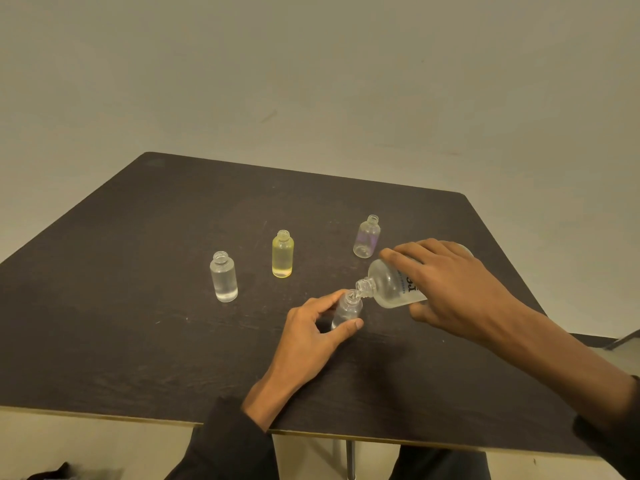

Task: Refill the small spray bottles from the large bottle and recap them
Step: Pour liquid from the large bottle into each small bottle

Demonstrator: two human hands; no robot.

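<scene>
My right hand [446, 289] grips the large clear bottle [391, 287], tipped to the left so its open neck touches the mouth of a small clear bottle [347, 308]. My left hand [311, 336] holds that small bottle upright on the dark table [138, 271], thumb and fingers around its lower body. Three other small bottles stand uncapped on the table: a clear one [223, 276] at the left, a yellow one [283, 253] in the middle and a purple-tinted one [367, 236] behind the large bottle. No caps are visible.
The table's front edge [104, 415] runs just below my wrists, with a metal leg [350, 460] under it. A pale wall stands behind the table. My dark sleeves and lap fill the bottom of the view.
</scene>
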